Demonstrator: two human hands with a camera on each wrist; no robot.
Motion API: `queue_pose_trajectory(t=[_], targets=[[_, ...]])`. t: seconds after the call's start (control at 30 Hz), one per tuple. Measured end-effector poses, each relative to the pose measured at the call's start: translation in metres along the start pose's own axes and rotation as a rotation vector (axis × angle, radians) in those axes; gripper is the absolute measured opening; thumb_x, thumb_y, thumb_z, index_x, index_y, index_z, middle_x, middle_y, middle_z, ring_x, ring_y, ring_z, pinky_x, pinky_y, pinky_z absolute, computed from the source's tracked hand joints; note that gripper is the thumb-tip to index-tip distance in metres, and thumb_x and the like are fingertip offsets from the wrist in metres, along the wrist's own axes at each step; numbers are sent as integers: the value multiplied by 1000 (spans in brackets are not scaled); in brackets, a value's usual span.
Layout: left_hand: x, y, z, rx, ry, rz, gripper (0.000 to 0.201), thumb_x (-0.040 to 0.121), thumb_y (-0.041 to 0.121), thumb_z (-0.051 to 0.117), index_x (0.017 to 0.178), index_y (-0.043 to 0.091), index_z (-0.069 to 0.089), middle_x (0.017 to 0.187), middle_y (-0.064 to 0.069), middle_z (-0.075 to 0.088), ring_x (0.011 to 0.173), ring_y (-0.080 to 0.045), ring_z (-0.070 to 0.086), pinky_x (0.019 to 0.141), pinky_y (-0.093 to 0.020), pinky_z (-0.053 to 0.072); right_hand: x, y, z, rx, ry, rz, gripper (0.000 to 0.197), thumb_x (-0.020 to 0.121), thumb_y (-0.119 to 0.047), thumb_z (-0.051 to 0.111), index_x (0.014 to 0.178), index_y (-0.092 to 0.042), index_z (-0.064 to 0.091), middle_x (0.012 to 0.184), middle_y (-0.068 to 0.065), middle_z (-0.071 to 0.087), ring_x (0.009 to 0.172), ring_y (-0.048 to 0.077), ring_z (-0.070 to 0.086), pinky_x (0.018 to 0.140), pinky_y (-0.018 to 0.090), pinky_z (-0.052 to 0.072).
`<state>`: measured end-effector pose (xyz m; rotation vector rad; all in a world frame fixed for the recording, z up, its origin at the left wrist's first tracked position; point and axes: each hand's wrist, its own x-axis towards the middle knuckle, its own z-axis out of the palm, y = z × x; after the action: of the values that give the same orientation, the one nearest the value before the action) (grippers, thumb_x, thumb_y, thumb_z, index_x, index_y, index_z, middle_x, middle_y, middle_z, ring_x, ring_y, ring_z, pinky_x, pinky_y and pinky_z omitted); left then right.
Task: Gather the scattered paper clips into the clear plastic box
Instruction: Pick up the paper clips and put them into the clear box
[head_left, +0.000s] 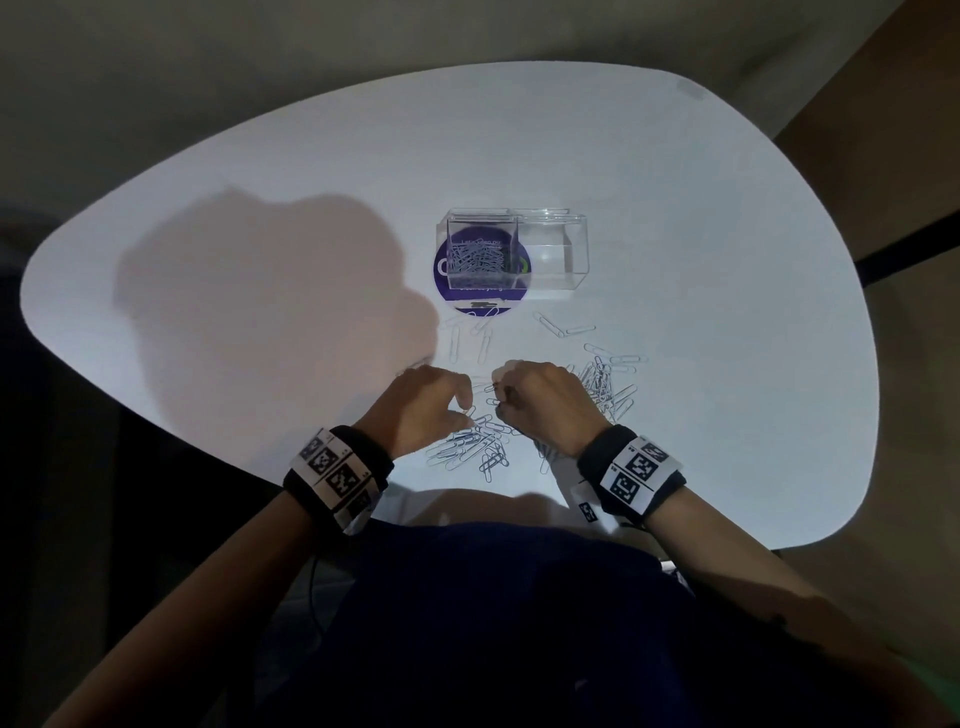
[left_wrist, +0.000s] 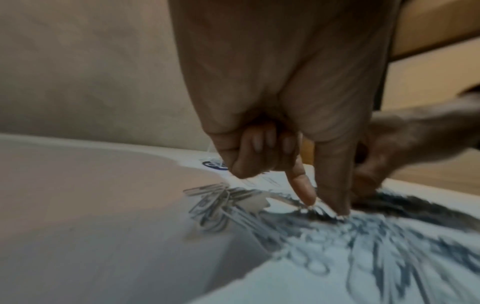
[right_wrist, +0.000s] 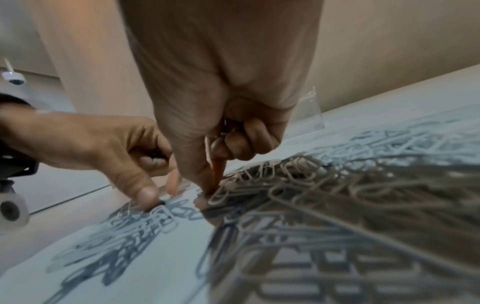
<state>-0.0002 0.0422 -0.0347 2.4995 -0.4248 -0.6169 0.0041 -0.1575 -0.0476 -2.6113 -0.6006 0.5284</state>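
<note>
Overhead-lit, the white table (head_left: 675, 208) meets beige walls, each hand's grip pinching paper clips (head_left: 605, 387) there.

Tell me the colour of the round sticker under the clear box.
Dark blue-purple with pale lettering; the sticker under the clear box shows best in the head view.

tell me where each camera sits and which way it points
Head: worn on the head, looking down at the table, clear plastic box, paper clips, both hands and forearms.
Left wrist: looks along the left hand at its fingertips on clips; the right hand shows beyond.
Right wrist: looks along the right hand, clips in its grip.
Both wrist views share the clips and the opposite hand.
</note>
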Motion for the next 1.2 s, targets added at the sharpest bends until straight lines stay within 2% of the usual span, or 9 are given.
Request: queue_pose_trajectory(t=[0.13,0.23,0.37,0.5,0.6,0.83,0.93,1.03,1.2], targets=[[3,-1,6,87,-1,32,11,82,26,73,91,22,68,84,10,67,79,-10,60,99,-38,42,-1,-1,-2,4,-12,-5,11,83,-24,64,79,-17,56,87,-2,59,74,23,55,61,32,46],[3,1,7,48,15,53,3,84,19,70,87,18,70,64,17,51,60,2,49,101,-36,42,-2,0,-1,-7,-33,-15,9,79,-18,65,76,-17,56,87,-3,59,74,22,55,59,30,41],[2,-1,2,-111,18,21,7,87,19,66,80,18,66,55,16,49,51,3,47,116,-29,17,-3,1,0,15,-74,-10,11,81,-18,61,74,-17,54,81,-5,55,69,19,53,58,29,34],[-2,2,-18,-397,-78,-141,12,87,20,66,83,9,64,76,2,62,69,-7,51,74,-22,41,-6,1,-7,296,-18,25,18,84,-18,65,72,-15,52,80,-1,60,74,19,62,64,34,49],[-3,3,-26,-721,-136,-235,15,77,15,59,80,1,55,66,1,61,53,-10,43,50,-25,32,-9,3,-19,629,18,160,19,85,-10,72,76,-1,58,77,-6,66,70,5,63,65,23,49],[2,1,-19,-731,-206,-197,20,89,-4,52,105,4,61,78,-10,67,62,-19,52,50,-26,41,-11,7,-29,1108,-138,303,15,87,4,58,96,3,69,89,33,63,61,19,54,51,24,43],[5,10,-13,-538,-170,-188,16,88,7,53,86,13,68,72,4,63,60,-12,51,55,-22,40,-13,5,-26,1058,-92,297,19,83,2,62,73,-10,72,100,29,66,56,13,54,50,23,42],[3,15,-6,-286,-68,-63,3,84,16,66,85,17,68,64,14,56,61,3,54,63,-14,41,-14,5,-18,771,-6,226,13,74,-3,80,73,-11,71,87,1,71,66,5,61,68,25,53],[6,11,5,28,-51,70,10,81,21,74,91,20,71,82,9,67,77,-11,61,64,-21,35,-15,2,-7,213,-57,17,16,72,-21,83,78,-18,69,75,-10,60,72,12,55,69,29,45]])
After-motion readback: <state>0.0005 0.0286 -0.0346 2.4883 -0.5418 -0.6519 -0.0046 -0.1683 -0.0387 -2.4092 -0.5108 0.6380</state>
